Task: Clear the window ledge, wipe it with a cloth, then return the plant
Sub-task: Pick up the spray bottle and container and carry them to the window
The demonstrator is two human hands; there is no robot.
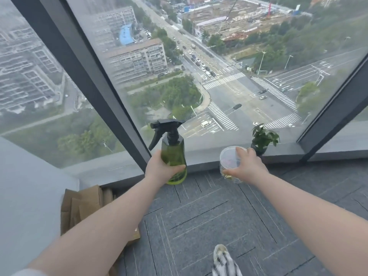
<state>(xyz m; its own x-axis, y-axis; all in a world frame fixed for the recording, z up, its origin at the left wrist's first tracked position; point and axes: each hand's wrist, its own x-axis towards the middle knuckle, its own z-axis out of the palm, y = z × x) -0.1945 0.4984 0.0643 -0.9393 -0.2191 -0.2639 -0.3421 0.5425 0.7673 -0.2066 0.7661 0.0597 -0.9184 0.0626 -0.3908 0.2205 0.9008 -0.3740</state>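
A green spray bottle with a black trigger head is gripped around its lower body by my left hand, just in front of the grey window ledge. My right hand holds a clear round plastic container from above, at the ledge's front edge. A small green plant in a dark pot stands on the ledge right behind that hand, close to the glass. No cloth is in view.
Dark window frame posts meet the ledge left of the bottle and at the far right. Flattened cardboard leans at the lower left on the grey carpet. A striped shoe shows at the bottom.
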